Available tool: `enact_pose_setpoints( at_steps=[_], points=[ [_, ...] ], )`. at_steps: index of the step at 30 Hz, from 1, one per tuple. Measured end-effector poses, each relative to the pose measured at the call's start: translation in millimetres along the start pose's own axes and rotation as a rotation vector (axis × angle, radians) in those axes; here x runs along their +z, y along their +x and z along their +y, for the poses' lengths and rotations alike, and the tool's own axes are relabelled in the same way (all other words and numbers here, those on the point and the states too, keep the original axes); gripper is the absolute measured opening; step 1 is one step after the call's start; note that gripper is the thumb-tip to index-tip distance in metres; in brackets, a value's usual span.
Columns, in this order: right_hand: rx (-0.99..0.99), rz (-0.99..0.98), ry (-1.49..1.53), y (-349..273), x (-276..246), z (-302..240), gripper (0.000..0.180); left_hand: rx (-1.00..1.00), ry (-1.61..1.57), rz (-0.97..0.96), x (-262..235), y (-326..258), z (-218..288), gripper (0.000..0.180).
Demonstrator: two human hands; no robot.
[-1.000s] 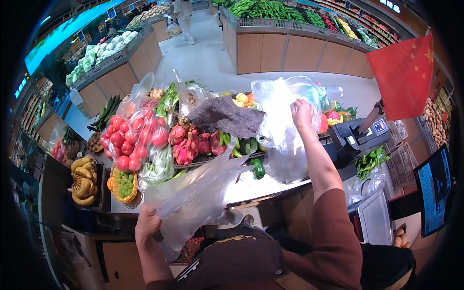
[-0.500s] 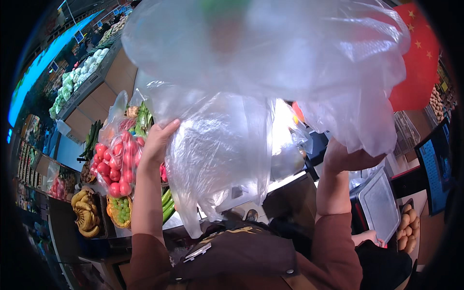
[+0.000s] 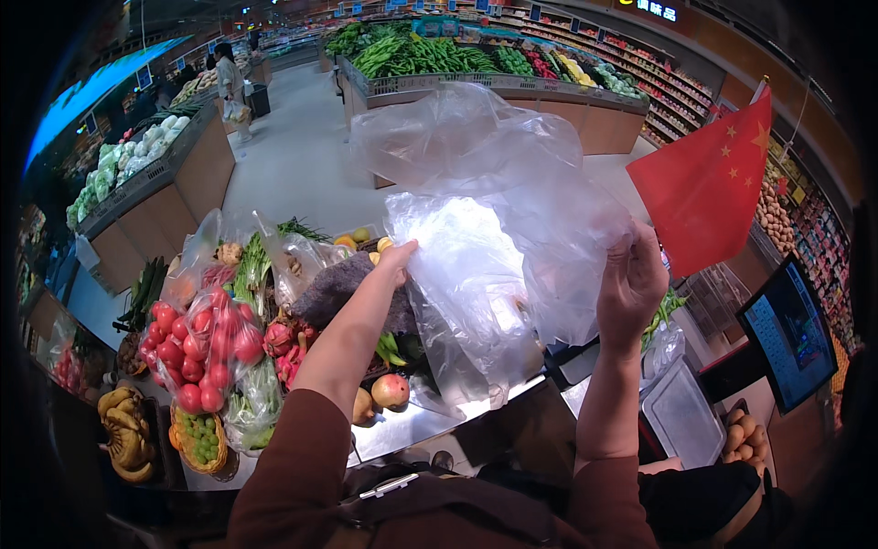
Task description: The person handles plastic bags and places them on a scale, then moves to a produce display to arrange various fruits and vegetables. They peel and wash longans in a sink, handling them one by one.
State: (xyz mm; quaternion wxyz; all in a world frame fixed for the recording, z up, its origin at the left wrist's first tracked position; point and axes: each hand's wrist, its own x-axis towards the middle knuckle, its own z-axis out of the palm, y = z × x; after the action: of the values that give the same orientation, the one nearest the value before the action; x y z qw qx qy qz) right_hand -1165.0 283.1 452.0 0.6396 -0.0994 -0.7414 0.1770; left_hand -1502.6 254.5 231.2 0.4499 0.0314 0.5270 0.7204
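A large thin clear plastic bag (image 3: 558, 210) hangs loosely between my two hands, crumpled at its far end. My left hand (image 3: 400, 261) pinches its left edge, above a grey cloth (image 3: 334, 291). At the bag's right side my right hand (image 3: 633, 284) is closed on the gathered film. The bag looks limp, and a bright glare shows through it. Behind its lower part lies the lit counter (image 3: 398, 435), mostly hidden. A pomegranate (image 3: 390, 392) and dragon fruit (image 3: 285, 343) lie below my left forearm.
To the left stand bagged tomatoes (image 3: 197, 352), a basket of green grapes (image 3: 201, 441) and bananas (image 3: 126, 435). At right are a red flag (image 3: 709, 188), a monitor (image 3: 788, 329), a grey lidded bin (image 3: 684, 412) and potatoes (image 3: 745, 435). Vegetable stands (image 3: 512, 90) rise beyond.
The bag has come down and away from close in front of the view. My left hand has moved right and forward. The view has tilted up, showing more of the shop.
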Motion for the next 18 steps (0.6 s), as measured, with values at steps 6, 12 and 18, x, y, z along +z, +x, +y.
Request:
enact_pose_setpoints(
  at_steps=[6,12,18],
  points=[
    [0.269,-0.106,0.135,-32.6,4.4,16.5,0.014,0.093,0.050,0.054,-41.0,-6.5,-17.4,0.037],
    [0.652,-0.068,0.598,-54.1,15.8,38.9,0.020,0.615,0.368,0.061,-9.8,-111.5,5.1,0.067],
    [1.131,-0.049,1.177,-85.8,50.5,48.4,0.024,0.348,0.213,-0.399,11.9,-194.4,-10.3,0.099]
  ],
)
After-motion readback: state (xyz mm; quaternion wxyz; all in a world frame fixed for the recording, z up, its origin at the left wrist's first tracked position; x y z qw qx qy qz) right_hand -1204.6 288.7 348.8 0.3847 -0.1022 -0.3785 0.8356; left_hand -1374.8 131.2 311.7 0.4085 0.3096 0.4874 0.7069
